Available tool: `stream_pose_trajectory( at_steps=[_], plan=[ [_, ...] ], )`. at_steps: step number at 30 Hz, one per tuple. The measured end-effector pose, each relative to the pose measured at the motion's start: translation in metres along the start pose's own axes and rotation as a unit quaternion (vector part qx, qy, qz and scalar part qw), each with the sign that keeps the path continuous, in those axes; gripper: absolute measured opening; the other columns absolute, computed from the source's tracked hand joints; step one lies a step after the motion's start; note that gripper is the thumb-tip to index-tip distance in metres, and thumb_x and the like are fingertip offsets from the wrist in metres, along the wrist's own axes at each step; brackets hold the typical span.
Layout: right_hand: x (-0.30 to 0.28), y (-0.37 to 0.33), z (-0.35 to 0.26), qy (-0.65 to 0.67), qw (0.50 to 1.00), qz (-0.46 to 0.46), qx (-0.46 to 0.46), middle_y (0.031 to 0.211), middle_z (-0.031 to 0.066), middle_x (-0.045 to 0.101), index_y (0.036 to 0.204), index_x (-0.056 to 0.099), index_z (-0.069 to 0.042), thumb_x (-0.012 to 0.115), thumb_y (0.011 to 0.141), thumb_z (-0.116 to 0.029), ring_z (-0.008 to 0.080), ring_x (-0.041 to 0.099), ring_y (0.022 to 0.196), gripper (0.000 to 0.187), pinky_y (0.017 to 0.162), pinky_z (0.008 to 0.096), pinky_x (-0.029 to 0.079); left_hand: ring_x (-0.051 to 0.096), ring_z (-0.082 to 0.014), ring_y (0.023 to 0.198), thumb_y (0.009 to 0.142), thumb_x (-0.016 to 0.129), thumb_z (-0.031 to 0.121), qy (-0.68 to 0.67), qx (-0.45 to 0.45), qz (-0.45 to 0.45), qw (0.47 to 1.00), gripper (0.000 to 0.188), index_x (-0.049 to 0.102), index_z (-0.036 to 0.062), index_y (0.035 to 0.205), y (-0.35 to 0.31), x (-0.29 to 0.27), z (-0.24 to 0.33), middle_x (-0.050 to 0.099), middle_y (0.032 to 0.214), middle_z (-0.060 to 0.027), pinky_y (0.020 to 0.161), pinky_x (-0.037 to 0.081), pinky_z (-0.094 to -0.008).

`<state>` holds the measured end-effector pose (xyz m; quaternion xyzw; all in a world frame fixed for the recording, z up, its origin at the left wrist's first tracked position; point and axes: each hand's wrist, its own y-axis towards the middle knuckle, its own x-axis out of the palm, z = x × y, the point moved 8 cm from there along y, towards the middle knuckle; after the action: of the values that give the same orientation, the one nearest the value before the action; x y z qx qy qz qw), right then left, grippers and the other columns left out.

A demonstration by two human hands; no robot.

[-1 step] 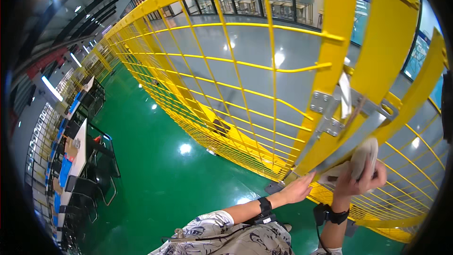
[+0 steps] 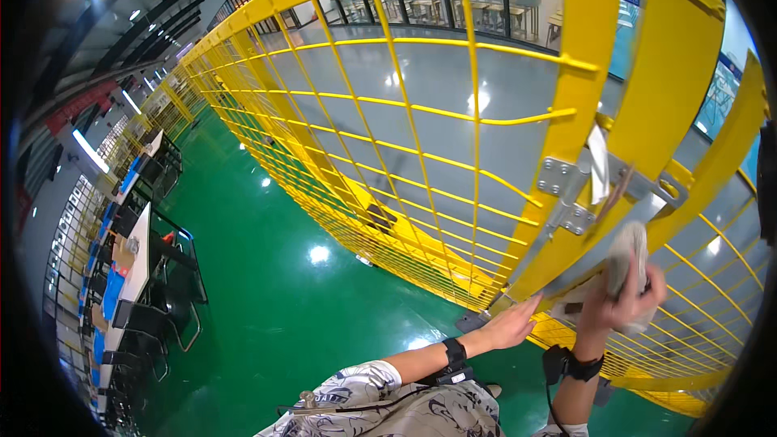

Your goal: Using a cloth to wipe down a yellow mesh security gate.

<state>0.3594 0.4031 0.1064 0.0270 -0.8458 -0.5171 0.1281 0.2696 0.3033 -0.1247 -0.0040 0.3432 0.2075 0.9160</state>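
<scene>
My right hand (image 2: 627, 303) is closed around a greyish-white cloth (image 2: 627, 252), part of which hangs below the fingers. It is beside the lower part of a yellow post (image 2: 566, 263) in the mesh fence. My left hand (image 2: 514, 324) has its fingers stretched out, holding nothing, with the tips close to the same post; whether they touch it I cannot tell. Above my hands are a metal hinge (image 2: 571, 194), a metal latch plate (image 2: 668, 188) and a white strip (image 2: 597, 163) hanging between the posts.
The yellow mesh fence (image 2: 356, 101) runs from the right away to the far left. A long white table (image 2: 139, 263) with black chairs (image 2: 174, 299) stands at the left on the green floor (image 2: 259, 324). Grey floor (image 2: 437, 73) and glass partitions lie beyond the mesh.
My right hand and the cloth have shifted slightly upward along the post. The fence sits a little farther right in the picture. My left hand has hardly moved.
</scene>
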Motion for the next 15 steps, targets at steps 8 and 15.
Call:
stream_pose_trajectory(
  at_steps=[8, 15],
  plan=[
    [0.015, -0.088, 0.025, -0.311, 0.911, -0.204, -0.178, 0.099, 0.0104, 0.048, 0.102, 0.071, -0.013, 0.068, 0.075, -0.004, 0.0309, 0.051, 0.089, 0.029, 0.075, 0.0433, 0.045, 0.044, -0.0452, 0.12, 0.087, 0.051, 0.007, -0.023, 0.002, 0.039, 0.999, 0.058, 0.027, -0.0078, 0.138, -0.004, -0.005, 0.009, 0.041, 0.134, -0.0328, 0.1, 0.04, -0.0449],
    [-0.039, -0.169, 0.078, -0.271, 0.862, -0.422, -0.069, 0.104, 0.013, 0.049, 0.097, 0.069, -0.013, 0.064, 0.062, -0.004, 0.0358, 0.049, 0.096, 0.037, 0.077, 0.0481, 0.044, 0.048, -0.045, 0.109, 0.081, 0.048, -0.004, -0.058, 0.037, 0.05, 0.996, 0.046, 0.041, -0.0057, 0.126, 0.004, 0.002, 0.031, 0.05, 0.116, -0.0291, 0.092, 0.042, -0.0463]
  ],
)
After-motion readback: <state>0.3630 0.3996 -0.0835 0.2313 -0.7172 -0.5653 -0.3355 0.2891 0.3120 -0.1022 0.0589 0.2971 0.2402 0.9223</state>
